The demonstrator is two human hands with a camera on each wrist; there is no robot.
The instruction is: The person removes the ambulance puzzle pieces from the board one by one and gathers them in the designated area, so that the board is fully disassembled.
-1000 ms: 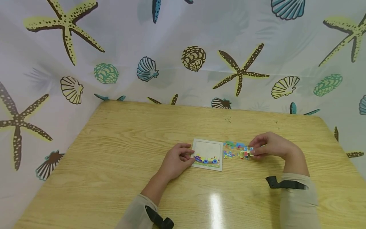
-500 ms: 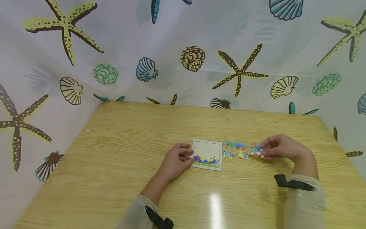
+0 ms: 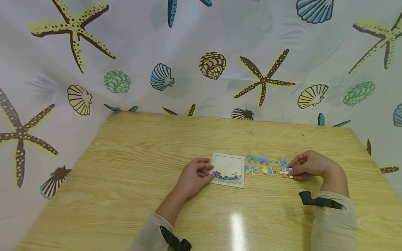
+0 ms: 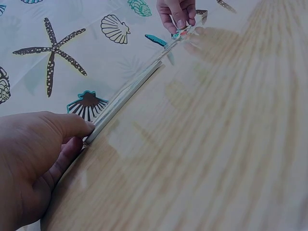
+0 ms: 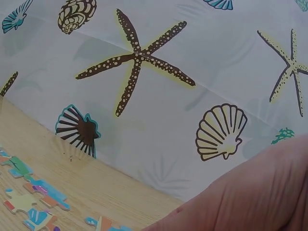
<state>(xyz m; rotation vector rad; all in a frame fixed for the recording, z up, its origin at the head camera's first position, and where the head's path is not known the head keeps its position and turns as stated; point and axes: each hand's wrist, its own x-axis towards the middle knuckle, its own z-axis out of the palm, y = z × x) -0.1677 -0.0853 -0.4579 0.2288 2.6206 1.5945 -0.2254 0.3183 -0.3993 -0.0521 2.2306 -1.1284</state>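
Observation:
In the head view, a square puzzle tray (image 3: 228,157) lies flat, its lower part filled with pieces picturing a colourful vehicle. My left hand (image 3: 193,177) holds the tray's left edge; in the left wrist view the thumb rests on the rim (image 4: 126,98) with a finger below. To the tray's right, my right hand (image 3: 315,165) pinches a red, yellow and blue puzzle piece (image 3: 284,172) low over the table. Just behind it lies an orange and blue piece (image 3: 281,161). The right wrist view shows only part of the right hand (image 5: 255,197), with the held piece hidden.
Several loose puzzle pieces lie in two rows between the tray and right hand, including a green one (image 3: 252,158), a blue one (image 3: 265,160) and a yellow one (image 3: 267,170). A patterned curtain (image 3: 188,45) hangs behind the wooden table (image 3: 150,146).
My right hand has moved right with the pinched piece, away from the other pieces, then slightly down toward the table. The left hand and tray stay put.

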